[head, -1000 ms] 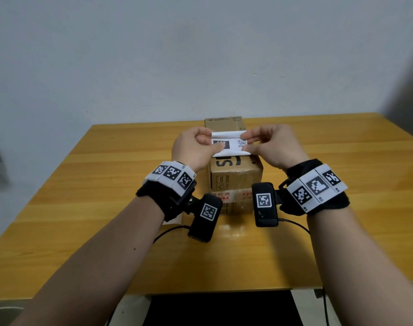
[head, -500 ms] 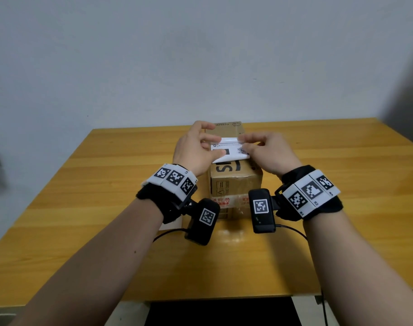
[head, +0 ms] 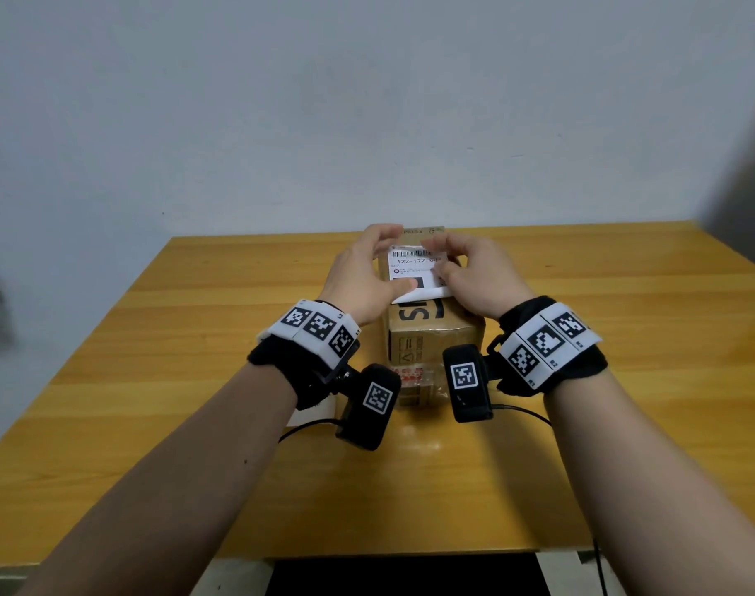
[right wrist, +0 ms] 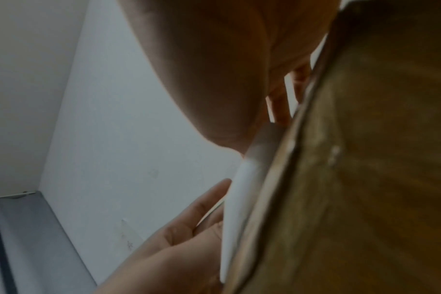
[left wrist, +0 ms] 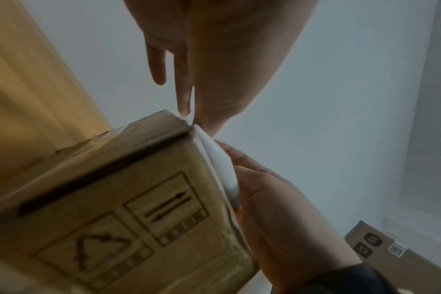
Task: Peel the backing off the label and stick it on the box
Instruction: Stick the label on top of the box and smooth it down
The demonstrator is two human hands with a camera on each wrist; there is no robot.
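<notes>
Box (head: pixel 427 320) stands on the counter (head: pixel 152 380), long axis running away from the person, printed side panel with arrow and recycling marks facing the near edge.

Label (head: pixel 414 268) lies on the box top, toward its far half; barcode and digits "122-122-" read face up. Near edge of the label is lifted off the cardboard and curls up; in the left wrist view a white sheet (left wrist: pixel 220 165) bows away from the box top edge.

Left hand (head: pixel 362 281): at the left edge of the label, thumb on its near left corner, fingers reaching to its far left corner. Grip narrow, pinching the label edge.

Right hand (head: pixel 474 277): at the right edge of the label, fingers bent over its far right part, thumb at the near right corner. Grip narrow on the label as well. Right wrist view is blurred; it shows only the white sheet (right wrist: pixel 242 189) against the box (right wrist: pixel 365 179) edge with fingers on both ends.

Whether the backing is fully off: cannot tell.

A second carton (left wrist: pixel 390 256) sits low right of the box in the left wrist view.
</notes>
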